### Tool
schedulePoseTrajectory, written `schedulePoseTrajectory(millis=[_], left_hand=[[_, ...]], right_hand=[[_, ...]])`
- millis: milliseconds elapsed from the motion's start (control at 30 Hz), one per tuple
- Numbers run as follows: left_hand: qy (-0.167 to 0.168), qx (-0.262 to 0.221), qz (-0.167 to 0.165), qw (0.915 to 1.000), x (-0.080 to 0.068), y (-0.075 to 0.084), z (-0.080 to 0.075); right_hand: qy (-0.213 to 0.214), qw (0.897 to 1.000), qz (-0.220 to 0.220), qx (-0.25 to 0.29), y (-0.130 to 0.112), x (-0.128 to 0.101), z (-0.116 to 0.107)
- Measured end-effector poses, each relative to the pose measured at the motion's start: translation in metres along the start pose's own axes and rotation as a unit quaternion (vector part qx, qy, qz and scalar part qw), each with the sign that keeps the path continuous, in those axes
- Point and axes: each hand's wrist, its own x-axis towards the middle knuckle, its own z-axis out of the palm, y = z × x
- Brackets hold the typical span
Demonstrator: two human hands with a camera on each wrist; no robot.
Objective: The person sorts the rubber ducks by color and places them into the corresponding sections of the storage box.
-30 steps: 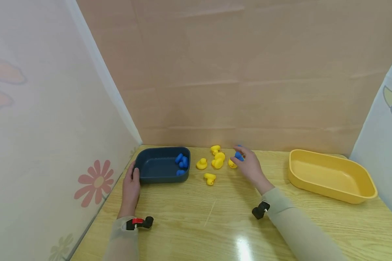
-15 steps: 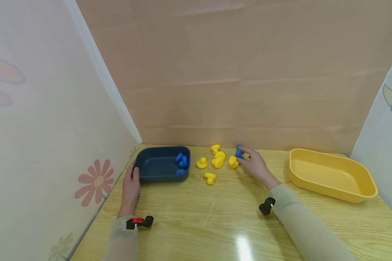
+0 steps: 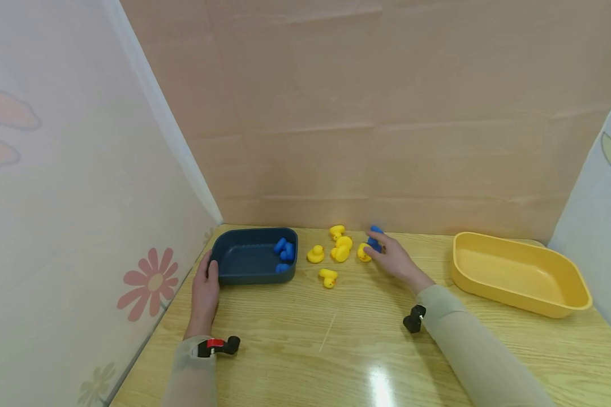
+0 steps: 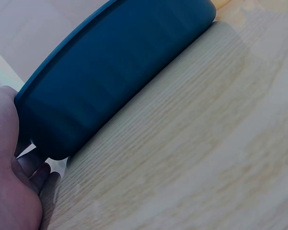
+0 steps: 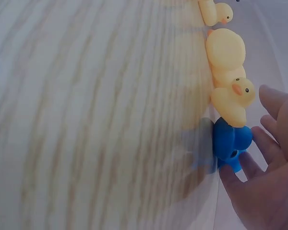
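Observation:
My left hand holds the left end of a dark blue tray, with the thumb near its front corner; several small blue toys lie at the tray's right end. In the left wrist view the fingers reach round the tray's lower corner. My right hand is spread over blue rubber ducks at the back of the table. Its fingertips are right at one blue duck in the right wrist view, and the thumb stands apart from it. A yellow rubber duck sits just left of that hand, against the blue one.
Several more yellow rubber ducks lie between the tray and the right hand, some tipped over. A yellow tray stands at the right. A brown paper-like wall rises behind the table; a flower-patterned panel borders its left.
My right hand first draws back slightly to the right from the ducks, then comes in again over the blue ones. The left hand and dark blue tray stay put.

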Motion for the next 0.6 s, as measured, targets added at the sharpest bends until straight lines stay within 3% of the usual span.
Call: schedulePoseTrajectory(millis=[600], left_hand=[[0.001,0.003,-0.001,1.0,0.0,0.0,0.0]], right_hand=[[0.042,0.999,0.005,0.001,0.011,-0.004,-0.001]])
